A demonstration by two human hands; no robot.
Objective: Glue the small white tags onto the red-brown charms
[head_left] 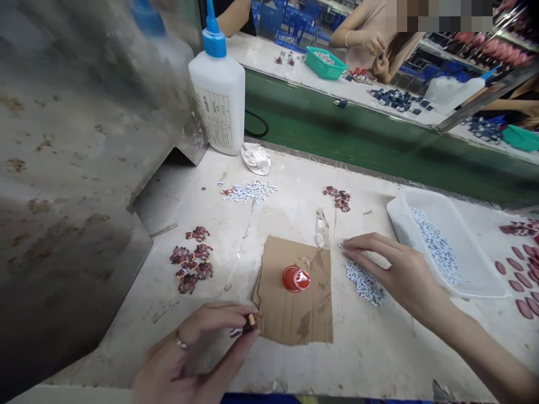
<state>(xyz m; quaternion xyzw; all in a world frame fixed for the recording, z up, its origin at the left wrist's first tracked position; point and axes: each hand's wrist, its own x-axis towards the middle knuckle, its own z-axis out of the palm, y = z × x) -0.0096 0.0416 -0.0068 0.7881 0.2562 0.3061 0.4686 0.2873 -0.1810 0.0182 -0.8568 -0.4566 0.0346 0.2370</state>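
My left hand [197,350], a ring on one finger, pinches a small dark figurine [249,323] with a tan patch at the near left edge of the cardboard [273,320]. Over on the right, my right hand [400,266] has thumb and fingertips together on a tiny pale piece [341,245]. Just below those fingers lies a pile of small white-blue pieces [365,283]. Between the hands, a small red cup of shiny liquid [295,279] rests on the cardboard.
Dark red figurines [191,261] lie at left, more [339,198] at the back. Pale pieces [249,192] are scattered near a glue bottle [219,101] and crumpled white cloth [256,159]. A plastic tub [480,264] stands right. Metal housing [63,168] bounds the left; co-workers sit across.
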